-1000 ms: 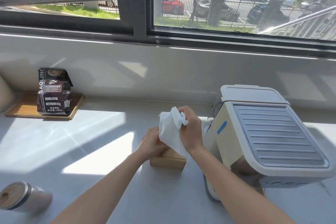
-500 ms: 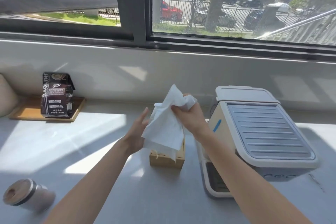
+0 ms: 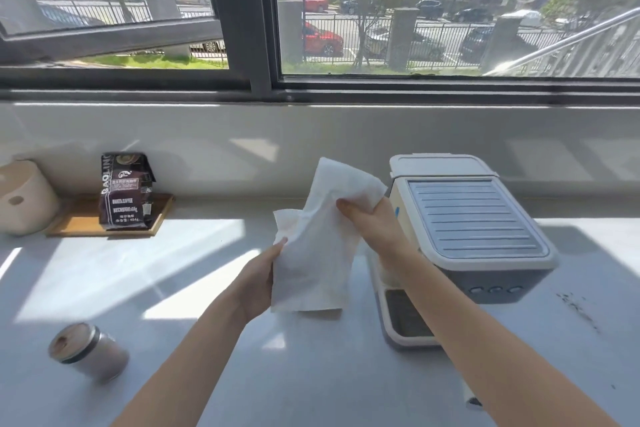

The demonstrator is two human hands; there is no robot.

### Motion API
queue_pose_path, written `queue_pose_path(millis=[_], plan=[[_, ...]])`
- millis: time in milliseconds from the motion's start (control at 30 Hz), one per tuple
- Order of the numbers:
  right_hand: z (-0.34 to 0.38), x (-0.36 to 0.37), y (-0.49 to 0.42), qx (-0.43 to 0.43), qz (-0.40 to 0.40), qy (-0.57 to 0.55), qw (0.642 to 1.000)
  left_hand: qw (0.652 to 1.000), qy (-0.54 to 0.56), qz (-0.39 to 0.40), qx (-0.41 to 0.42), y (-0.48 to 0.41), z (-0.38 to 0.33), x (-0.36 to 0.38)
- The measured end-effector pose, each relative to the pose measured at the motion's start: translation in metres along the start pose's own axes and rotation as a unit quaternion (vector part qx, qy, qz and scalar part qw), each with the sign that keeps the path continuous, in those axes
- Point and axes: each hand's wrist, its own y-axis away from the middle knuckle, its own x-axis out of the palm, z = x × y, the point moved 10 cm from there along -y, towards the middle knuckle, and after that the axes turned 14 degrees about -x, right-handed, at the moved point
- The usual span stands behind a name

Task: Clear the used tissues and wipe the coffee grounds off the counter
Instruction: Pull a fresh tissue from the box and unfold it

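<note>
Head view: coffee machine (image 3: 464, 218) just beside raised tissue (image 3: 318, 253).

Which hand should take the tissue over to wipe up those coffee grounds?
Probably the right hand. It grips the tissue up top, and the coffee grounds lie on the counter right of the coffee machine. The left hand would have to cross over.

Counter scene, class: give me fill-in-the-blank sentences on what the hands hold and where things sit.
1. Both hands hold a white ____ above the counter.
2. The coffee bag stands on a wooden ____.
3. The dark grounds lie to the ____ of the coffee machine.

Answers: tissue; tray; right
</note>
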Motion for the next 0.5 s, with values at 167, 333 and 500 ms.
queue_pose_path(millis=[167, 333, 500], plan=[[0.012, 0.009, 0.033, 0.044, 0.127, -0.066, 0.989, 1.000, 0.007, 0.003, 0.013, 0.018, 0.012, 0.022], [0.012, -0.012, 0.070, 0.058, 0.157, 0.036, 0.985, 0.995, -0.057, 0.047, 0.064, 0.041, 0.023, 0.083], [0.034, -0.056, 0.102, 0.015, 0.095, 0.084, 0.992, 0.990, -0.059, 0.048, 0.115, 0.060, 0.044, 0.132]])
